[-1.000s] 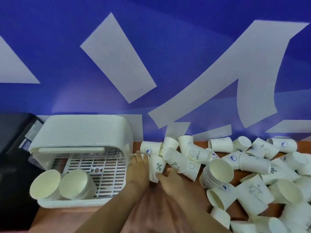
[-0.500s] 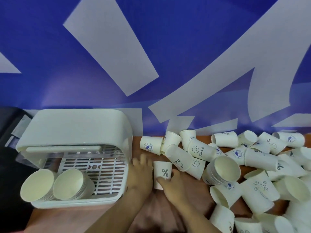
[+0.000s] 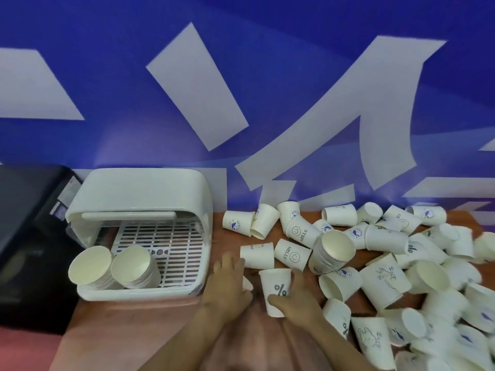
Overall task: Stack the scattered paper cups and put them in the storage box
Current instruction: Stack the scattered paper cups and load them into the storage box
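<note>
Many white paper cups lie scattered over the brown table (image 3: 452,218) at the right. My right hand (image 3: 296,302) grips an upright cup with a % mark (image 3: 276,283) just in front of me. My left hand (image 3: 227,286) rests flat to its left, fingertips touching a cup lying on its side (image 3: 258,255). A white cup edge (image 3: 248,286) shows beside that palm. The white storage box (image 3: 139,293) stands open at the left. Two cup stacks (image 3: 91,266) (image 3: 132,263) lean in its front left corner.
A tall stack of nested cups (image 3: 334,250) lies tilted in the pile right of my hands. A dark device (image 3: 29,236) sits left of the box. A blue and white wall (image 3: 241,89) backs the table. The box lid (image 3: 139,191) is raised.
My right hand has pulled the % cup out of the pile toward me and stood it upright. My left hand has stayed beside it. The camera view shifted slightly.
</note>
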The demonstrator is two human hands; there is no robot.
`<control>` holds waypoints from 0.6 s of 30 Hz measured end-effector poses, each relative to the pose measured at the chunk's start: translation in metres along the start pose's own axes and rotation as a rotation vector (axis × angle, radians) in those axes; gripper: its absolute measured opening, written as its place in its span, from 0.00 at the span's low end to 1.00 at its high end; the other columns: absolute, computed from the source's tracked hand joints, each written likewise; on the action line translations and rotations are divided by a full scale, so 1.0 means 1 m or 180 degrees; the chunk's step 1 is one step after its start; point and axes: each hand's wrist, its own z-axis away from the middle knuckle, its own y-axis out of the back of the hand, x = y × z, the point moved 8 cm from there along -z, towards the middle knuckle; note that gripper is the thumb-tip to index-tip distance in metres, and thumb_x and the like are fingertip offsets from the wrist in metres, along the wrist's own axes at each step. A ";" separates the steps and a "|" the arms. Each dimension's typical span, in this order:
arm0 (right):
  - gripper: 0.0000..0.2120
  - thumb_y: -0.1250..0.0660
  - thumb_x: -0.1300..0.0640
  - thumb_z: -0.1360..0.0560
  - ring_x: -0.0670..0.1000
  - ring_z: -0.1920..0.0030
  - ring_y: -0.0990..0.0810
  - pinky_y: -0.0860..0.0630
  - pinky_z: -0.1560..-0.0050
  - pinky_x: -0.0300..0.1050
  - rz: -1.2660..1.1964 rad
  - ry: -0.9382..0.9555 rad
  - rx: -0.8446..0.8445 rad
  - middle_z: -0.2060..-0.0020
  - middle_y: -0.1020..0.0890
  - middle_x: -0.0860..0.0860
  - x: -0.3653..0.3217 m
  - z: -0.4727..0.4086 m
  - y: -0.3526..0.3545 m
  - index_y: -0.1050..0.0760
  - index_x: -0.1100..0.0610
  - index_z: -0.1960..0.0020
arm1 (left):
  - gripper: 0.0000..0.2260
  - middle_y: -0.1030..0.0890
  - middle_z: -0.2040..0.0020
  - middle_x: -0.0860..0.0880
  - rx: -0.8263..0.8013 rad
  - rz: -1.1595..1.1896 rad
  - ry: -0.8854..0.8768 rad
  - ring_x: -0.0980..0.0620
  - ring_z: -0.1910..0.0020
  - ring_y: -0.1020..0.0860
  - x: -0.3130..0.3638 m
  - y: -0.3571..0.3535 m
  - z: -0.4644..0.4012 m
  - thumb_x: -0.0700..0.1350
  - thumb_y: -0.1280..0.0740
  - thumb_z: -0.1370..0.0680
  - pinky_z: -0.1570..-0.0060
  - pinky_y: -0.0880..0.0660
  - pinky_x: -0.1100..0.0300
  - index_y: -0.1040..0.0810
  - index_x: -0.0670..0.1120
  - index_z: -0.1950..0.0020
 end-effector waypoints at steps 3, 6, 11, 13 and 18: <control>0.50 0.26 0.52 0.37 0.50 0.41 0.25 0.29 0.45 0.43 0.0150 0.0433 0.0031 0.39 0.26 0.49 -0.022 0.013 0.004 0.53 0.52 0.25 | 0.31 0.40 0.31 0.49 0.0196 0.0343 -0.0067 0.49 0.34 0.36 -0.003 0.013 0.018 0.51 0.33 0.29 0.36 0.32 0.57 0.38 0.50 0.28; 0.46 0.26 0.51 0.41 0.47 0.43 0.25 0.30 0.50 0.40 0.0210 0.0695 -0.0005 0.44 0.24 0.46 -0.037 0.025 0.001 0.45 0.50 0.28 | 0.32 0.42 0.29 0.49 0.0190 0.0505 -0.0094 0.48 0.31 0.40 -0.010 0.019 0.039 0.51 0.32 0.30 0.34 0.35 0.57 0.39 0.50 0.28; 0.39 0.26 0.49 0.44 0.47 0.47 0.24 0.24 0.47 0.48 0.0340 0.0699 -0.0163 0.47 0.23 0.45 -0.054 0.043 -0.024 0.38 0.47 0.37 | 0.34 0.38 0.30 0.49 -0.0030 0.0486 0.0078 0.47 0.31 0.41 -0.041 0.024 0.076 0.54 0.32 0.29 0.34 0.38 0.55 0.42 0.53 0.26; 0.40 0.25 0.51 0.43 0.48 0.47 0.24 0.24 0.46 0.49 0.0314 0.0747 -0.0175 0.47 0.23 0.46 -0.068 0.053 -0.035 0.38 0.48 0.35 | 0.37 0.36 0.31 0.49 -0.0058 0.0409 0.0146 0.47 0.32 0.41 -0.058 0.031 0.086 0.56 0.32 0.29 0.35 0.38 0.55 0.45 0.52 0.24; 0.49 0.25 0.57 0.38 0.50 0.37 0.28 0.30 0.43 0.40 0.0283 0.1001 -0.0013 0.36 0.27 0.49 -0.112 0.076 -0.059 0.49 0.50 0.24 | 0.37 0.36 0.31 0.50 0.0192 0.0194 0.0154 0.46 0.32 0.40 -0.097 0.067 0.107 0.57 0.33 0.29 0.35 0.38 0.53 0.45 0.53 0.24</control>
